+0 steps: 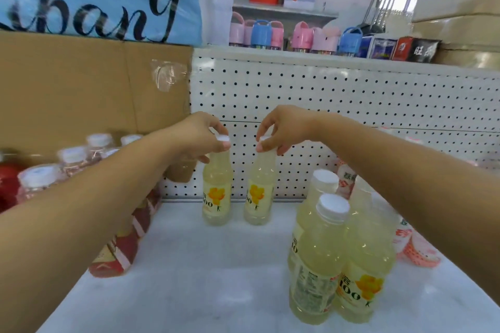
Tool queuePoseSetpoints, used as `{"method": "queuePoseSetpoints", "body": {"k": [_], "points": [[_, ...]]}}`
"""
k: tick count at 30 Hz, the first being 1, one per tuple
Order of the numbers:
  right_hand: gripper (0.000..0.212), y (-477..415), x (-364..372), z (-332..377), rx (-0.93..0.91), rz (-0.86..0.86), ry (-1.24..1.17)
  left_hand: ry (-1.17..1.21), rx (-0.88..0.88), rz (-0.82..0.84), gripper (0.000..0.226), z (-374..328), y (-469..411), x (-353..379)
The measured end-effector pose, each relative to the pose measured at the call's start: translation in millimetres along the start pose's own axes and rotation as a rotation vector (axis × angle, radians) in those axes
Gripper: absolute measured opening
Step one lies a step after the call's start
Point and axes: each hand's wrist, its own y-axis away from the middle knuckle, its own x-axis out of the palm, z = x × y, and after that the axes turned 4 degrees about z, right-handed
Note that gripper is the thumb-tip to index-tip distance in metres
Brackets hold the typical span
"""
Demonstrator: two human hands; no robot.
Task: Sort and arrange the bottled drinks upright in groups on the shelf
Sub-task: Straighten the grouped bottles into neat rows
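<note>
Both arms are out over the shelf [189, 265] at once. The left hand [201, 135] has its fingertips pinched around the white cap of a pale yellow bottle [217, 194], and the right hand [284, 130] is doing the same on a second pale yellow bottle [259, 194] just beside it. Each bottle hangs straight below its hand, upright, base down on the white shelf surface, close against the pegboard back panel [351, 105] that rises behind the knuckles. The two stand side by side with a small gap between them, orange flower labels facing out. Nearer to us and below the right forearm, a tight cluster of matching yellow bottles [332, 259] stands upright, caps touching close. Beyond that arm, pink-and-white labelled bottles [414, 246] peek out, partly hidden. Under the left forearm sit red-labelled bottles [121, 249], and further out to that side clear bottles with white caps [73, 159] in front of a cardboard sheet [81, 84]. Up above the hands, pink and blue lidded cups [270, 34] line a higher ledge.
</note>
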Motion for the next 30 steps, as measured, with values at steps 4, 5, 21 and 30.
{"method": "queuePoseSetpoints", "body": {"k": [4, 5, 21, 30], "points": [[0.037, -24.6, 10.6, 14.0, -0.003, 0.015, 0.012, 0.038, -0.051, -0.032, 0.025, 21.4, -11.9, -8.7], [0.036, -28.9, 12.2, 17.1, -0.003, 0.013, 0.020, 0.055, -0.055, -0.041, 0.025, 24.1, -15.0, -10.2], [0.045, -47.1, 7.3, 8.3, 0.149, -0.003, 0.203, 0.156, -0.001, -0.002, 0.026, 11.7, -55.3, 19.5], [0.063, -12.3, -11.0, -1.1, 0.125, -0.017, 0.052, -0.222, 0.133, -0.172, 0.055, -22.4, -28.0, 30.0]]}}
